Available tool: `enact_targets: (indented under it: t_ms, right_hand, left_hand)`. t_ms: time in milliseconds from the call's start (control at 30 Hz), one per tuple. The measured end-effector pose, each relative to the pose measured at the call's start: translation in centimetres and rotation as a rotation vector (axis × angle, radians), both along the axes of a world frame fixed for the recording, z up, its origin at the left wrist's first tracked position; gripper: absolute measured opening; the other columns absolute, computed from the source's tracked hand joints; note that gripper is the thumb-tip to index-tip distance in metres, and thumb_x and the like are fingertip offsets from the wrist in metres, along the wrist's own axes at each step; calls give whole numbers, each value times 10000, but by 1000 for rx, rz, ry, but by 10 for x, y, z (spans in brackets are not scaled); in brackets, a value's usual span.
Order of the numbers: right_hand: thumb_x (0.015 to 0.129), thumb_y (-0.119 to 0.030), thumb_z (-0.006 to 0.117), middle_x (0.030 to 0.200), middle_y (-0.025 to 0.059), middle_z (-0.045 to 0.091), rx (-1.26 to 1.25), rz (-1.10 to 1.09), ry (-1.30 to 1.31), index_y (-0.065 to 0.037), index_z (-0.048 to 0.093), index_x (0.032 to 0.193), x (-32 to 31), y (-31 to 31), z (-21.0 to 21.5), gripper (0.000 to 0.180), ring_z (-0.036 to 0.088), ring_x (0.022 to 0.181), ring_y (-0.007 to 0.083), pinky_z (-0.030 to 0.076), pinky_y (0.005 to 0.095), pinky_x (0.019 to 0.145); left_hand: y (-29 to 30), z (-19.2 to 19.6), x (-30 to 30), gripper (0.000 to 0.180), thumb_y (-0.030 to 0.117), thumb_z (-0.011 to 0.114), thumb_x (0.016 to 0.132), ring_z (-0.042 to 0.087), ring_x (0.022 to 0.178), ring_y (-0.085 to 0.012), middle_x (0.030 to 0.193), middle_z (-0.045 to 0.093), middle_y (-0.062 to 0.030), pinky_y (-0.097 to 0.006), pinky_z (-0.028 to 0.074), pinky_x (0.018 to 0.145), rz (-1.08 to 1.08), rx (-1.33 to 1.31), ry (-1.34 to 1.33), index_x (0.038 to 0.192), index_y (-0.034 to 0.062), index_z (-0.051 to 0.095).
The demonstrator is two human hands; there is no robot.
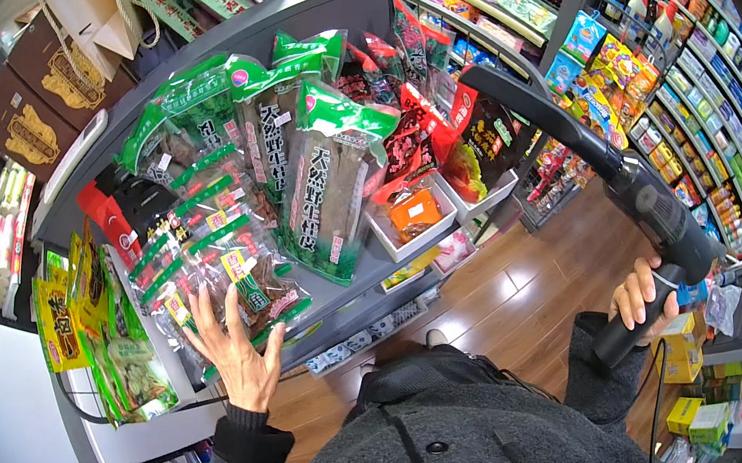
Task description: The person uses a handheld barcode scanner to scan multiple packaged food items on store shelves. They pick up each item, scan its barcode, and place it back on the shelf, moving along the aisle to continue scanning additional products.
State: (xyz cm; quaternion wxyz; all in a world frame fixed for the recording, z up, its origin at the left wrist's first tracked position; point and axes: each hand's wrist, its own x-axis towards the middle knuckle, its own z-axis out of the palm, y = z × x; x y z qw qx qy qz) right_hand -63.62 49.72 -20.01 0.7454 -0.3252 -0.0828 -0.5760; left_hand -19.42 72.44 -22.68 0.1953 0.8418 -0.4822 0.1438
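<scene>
My left hand [242,356] lies with fingers spread on small clear snack packets [251,280] with red and green edges, at the front of a dark grey display shelf [352,301]. In my right hand [637,295] is the grip of a black handheld vacuum cleaner [658,208]. Its long flat nozzle [512,96] reaches up and left, over the shelf's right end, close to red packets [432,125]. Between them lie large green-and-clear bags of dried food [324,195]. Whether the nozzle touches anything I cannot tell.
White boxes [411,217] of packets sit at the shelf's right front corner. Yellow and green bags [107,327] hang at its left. Brown gift boxes [30,136] stand back left. Stocked shelves [702,113] line the right side, above a wooden floor [509,283]. A black cord [660,399] hangs at lower right.
</scene>
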Motion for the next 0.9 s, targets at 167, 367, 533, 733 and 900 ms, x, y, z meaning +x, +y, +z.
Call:
enact_targets:
  t_ms: [167,367,533,733,900]
  right_hand:
    - [882,-190,673,836,102,516,42,-69,44,21,336,1236,-23,23,-12,532,561,553,187,513,284,405]
    - [861,-197,685,830,127,557,69,49,91,21,339,1230,-31,23,-29,551,595,538,217,535,307,406]
    - [819,-177,702,834,158,589,138,195,101,17,361,1230,-27,18,-43,568,630,572,276,558,374,459]
    - [807,-128,695,882,205,592,133,285,165,65,350,1279,-34,22,-54,616,657,660,325,581,410,546]
    - [798,-93,675,883,211,600,163,337,179,99,377,1306,-25,41,-49,620,658,658,335,573,413,553]
  left_hand:
    - [-28,38,-36,928,304,848,684,145,1464,-410,1558,213,-174,-636,93,1136,-117,-126,77,1467,178,366]
    - [-117,111,-48,852,171,818,601,244,1452,-345,1544,327,-54,-592,189,1146,-618,206,-460,1384,239,489]
    - [-160,121,-23,457,95,624,746,366,1381,-233,1331,494,-11,-586,205,1158,-700,355,-772,1178,224,546]
    - [-137,114,1,239,124,617,739,464,1218,-234,1134,517,-20,-596,215,1148,-656,235,-760,953,230,593]
    - [-107,107,19,251,142,644,746,439,1271,-235,1176,513,-6,-623,216,1135,-553,120,-757,959,261,584]
